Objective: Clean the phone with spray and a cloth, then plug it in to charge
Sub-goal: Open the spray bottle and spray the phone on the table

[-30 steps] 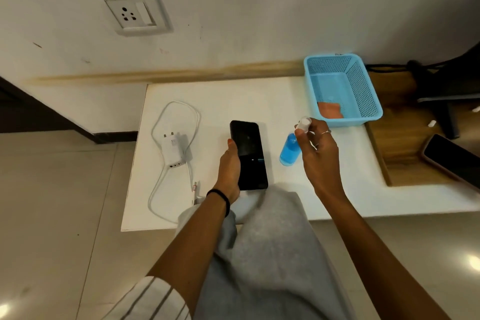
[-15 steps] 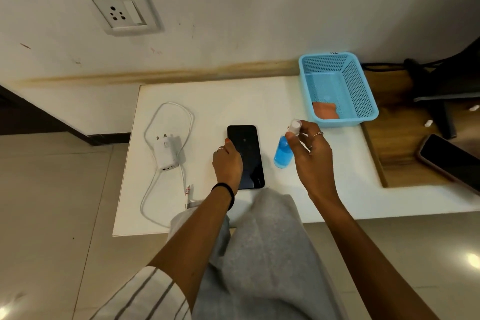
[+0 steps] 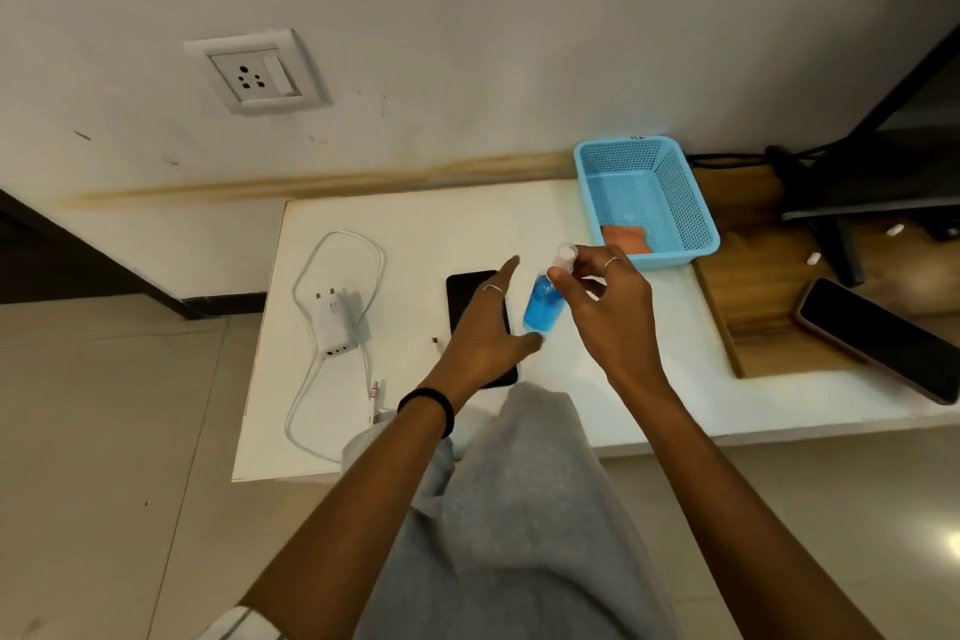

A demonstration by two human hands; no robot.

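Holding the blue spray bottle (image 3: 541, 307) by its top in the right hand (image 3: 610, 312), reaching the left hand (image 3: 491, 327) with straight fingers over the black phone (image 3: 467, 296) lying on the white worktop (image 3: 415, 234).

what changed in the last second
The left hand let go of the phone and reaches, fingers straight, toward the spray bottle. The right hand still pinches the bottle's cap. Phone, charger and basket stayed put.
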